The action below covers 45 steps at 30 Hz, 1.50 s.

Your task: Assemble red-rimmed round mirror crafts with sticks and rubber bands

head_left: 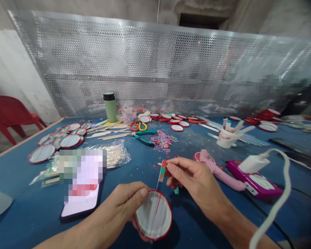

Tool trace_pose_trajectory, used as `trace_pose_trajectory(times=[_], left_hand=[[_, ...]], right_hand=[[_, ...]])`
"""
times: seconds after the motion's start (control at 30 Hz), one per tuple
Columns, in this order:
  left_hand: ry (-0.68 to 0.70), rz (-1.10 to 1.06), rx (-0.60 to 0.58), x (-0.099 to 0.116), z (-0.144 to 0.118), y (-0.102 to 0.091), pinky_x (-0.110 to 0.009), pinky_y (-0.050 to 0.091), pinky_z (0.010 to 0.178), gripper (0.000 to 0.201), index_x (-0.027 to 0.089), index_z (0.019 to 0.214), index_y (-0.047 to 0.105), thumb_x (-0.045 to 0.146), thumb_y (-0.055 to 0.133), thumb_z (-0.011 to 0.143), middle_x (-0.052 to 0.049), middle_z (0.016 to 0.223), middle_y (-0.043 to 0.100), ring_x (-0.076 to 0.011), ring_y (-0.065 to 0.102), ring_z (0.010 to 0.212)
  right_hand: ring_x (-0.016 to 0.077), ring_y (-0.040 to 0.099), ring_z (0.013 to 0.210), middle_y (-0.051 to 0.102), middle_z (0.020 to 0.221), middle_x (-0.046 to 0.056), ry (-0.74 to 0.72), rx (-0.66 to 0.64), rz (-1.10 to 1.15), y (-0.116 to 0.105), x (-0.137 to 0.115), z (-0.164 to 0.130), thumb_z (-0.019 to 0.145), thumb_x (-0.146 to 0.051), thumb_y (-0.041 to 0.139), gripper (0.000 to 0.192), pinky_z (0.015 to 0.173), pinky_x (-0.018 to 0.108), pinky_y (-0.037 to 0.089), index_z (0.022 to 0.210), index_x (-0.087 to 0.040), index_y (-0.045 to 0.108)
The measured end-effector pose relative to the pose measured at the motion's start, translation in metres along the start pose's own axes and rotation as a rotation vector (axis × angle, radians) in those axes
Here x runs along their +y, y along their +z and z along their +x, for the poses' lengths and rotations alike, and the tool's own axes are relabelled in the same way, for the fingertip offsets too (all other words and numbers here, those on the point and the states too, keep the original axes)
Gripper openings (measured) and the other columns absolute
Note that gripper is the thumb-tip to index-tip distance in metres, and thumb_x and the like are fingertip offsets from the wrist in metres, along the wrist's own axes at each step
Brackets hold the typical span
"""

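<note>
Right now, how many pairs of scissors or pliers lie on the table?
2. Scissors with red and yellow handles lie mid-table, behind the pile of rubber bands; green-handled pliers lie just in front of them. Clutter may hide others.

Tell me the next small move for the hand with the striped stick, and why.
Probably lower the striped stick in the right hand toward the round lid that the left hand holds: a thin red thread runs taut from the stick down across the lid's face.

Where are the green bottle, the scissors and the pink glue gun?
green bottle [110,108], head view, middle of its body
scissors [138,126], head view, red and yellow handles
pink glue gun [217,171], head view, its barrel
</note>
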<state>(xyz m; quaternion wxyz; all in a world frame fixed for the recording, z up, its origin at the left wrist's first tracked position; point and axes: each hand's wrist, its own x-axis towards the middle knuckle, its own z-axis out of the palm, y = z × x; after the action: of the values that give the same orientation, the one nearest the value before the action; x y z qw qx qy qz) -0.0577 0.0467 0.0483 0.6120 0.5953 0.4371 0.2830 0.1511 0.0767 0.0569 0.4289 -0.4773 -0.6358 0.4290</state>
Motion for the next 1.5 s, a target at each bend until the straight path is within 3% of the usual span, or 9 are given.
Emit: trace_pose_trajectory(times=[0.17, 0.33, 0.57, 0.83, 1.0, 1.07, 1.23, 1.5], left_hand=[[-0.006, -0.068, -0.041, -0.004, 0.001, 0.0, -0.025, 0.049, 0.068, 0.046, 0.016, 0.09, 0.064, 0.061, 0.051, 0.09, -0.003, 0.078, 0.061, -0.0157, 0.058, 0.073], [0.019, -0.273, -0.072, -0.009, 0.005, 0.0, -0.03, 0.054, 0.073, 0.043, 0.013, 0.102, 0.066, 0.052, 0.047, 0.096, -0.006, 0.084, 0.065, -0.0163, 0.063, 0.073], [0.074, -0.369, -0.053, -0.009, 0.012, -0.001, -0.033, 0.056, 0.077, 0.044, 0.009, 0.109, 0.067, 0.047, 0.048, 0.097, -0.012, 0.095, 0.069, -0.0202, 0.065, 0.085], [0.038, -0.23, -0.034, -0.001, 0.01, -0.002, -0.037, 0.056, 0.078, 0.045, 0.011, 0.096, 0.065, 0.053, 0.049, 0.095, -0.011, 0.09, 0.069, -0.0215, 0.066, 0.082], [0.091, -0.014, 0.24, 0.024, 0.018, -0.025, -0.033, 0.054, 0.074, 0.04, 0.014, 0.098, 0.062, 0.052, 0.063, 0.086, -0.009, 0.097, 0.067, -0.0197, 0.065, 0.08], [0.149, 0.045, 0.289, 0.036, 0.024, -0.036, -0.034, 0.053, 0.077, 0.039, 0.013, 0.098, 0.063, 0.051, 0.063, 0.085, -0.01, 0.1, 0.067, -0.02, 0.066, 0.084], [0.171, 0.053, 0.217, 0.053, 0.041, -0.051, -0.035, 0.052, 0.075, 0.051, 0.01, 0.093, 0.066, 0.06, 0.056, 0.087, -0.013, 0.096, 0.069, -0.0208, 0.065, 0.083], [0.165, 0.053, 0.219, 0.055, 0.051, -0.063, -0.032, 0.049, 0.065, 0.064, 0.008, 0.092, 0.067, 0.07, 0.048, 0.087, -0.012, 0.088, 0.069, -0.0188, 0.065, 0.073]], right_hand=[[0.013, 0.065, 0.063, 0.072, 0.081, 0.006, -0.001, 0.0, 0.055, 0.001, 0.004, 0.0, 0.09, -0.054, 0.057, 0.039, 0.055, 0.024, 0.051, 0.09, -0.016, 0.068], [0.0132, 0.066, 0.065, 0.072, 0.086, 0.008, 0.024, -0.001, 0.067, 0.001, 0.008, 0.002, 0.092, -0.053, 0.055, 0.04, 0.056, 0.024, 0.051, 0.098, -0.015, 0.068], [0.0084, 0.055, 0.051, 0.061, 0.063, -0.001, 0.111, -0.268, -0.03, 0.005, 0.014, -0.005, 0.095, -0.055, 0.051, 0.042, 0.048, 0.019, 0.044, 0.088, -0.016, 0.067], [0.0089, 0.057, 0.046, 0.06, 0.058, -0.002, 0.177, -0.307, 0.068, 0.008, 0.018, -0.007, 0.087, -0.061, 0.057, 0.049, 0.041, 0.017, 0.048, 0.094, -0.014, 0.066], [0.0081, 0.056, 0.045, 0.059, 0.056, -0.002, 0.207, -0.324, 0.101, 0.01, 0.014, -0.007, 0.085, -0.064, 0.059, 0.051, 0.04, 0.016, 0.047, 0.089, -0.014, 0.066], [0.0077, 0.056, 0.045, 0.059, 0.056, -0.002, 0.215, -0.338, 0.103, 0.011, 0.012, -0.008, 0.084, -0.065, 0.059, 0.051, 0.04, 0.016, 0.047, 0.087, -0.014, 0.065], [0.0074, 0.055, 0.044, 0.059, 0.055, -0.002, 0.211, -0.35, 0.107, 0.013, 0.01, -0.01, 0.083, -0.064, 0.062, 0.05, 0.041, 0.016, 0.047, 0.089, -0.014, 0.066], [0.0085, 0.057, 0.045, 0.06, 0.056, -0.001, 0.196, -0.329, 0.075, 0.009, 0.014, -0.009, 0.085, -0.064, 0.059, 0.053, 0.042, 0.017, 0.047, 0.1, -0.013, 0.069]])
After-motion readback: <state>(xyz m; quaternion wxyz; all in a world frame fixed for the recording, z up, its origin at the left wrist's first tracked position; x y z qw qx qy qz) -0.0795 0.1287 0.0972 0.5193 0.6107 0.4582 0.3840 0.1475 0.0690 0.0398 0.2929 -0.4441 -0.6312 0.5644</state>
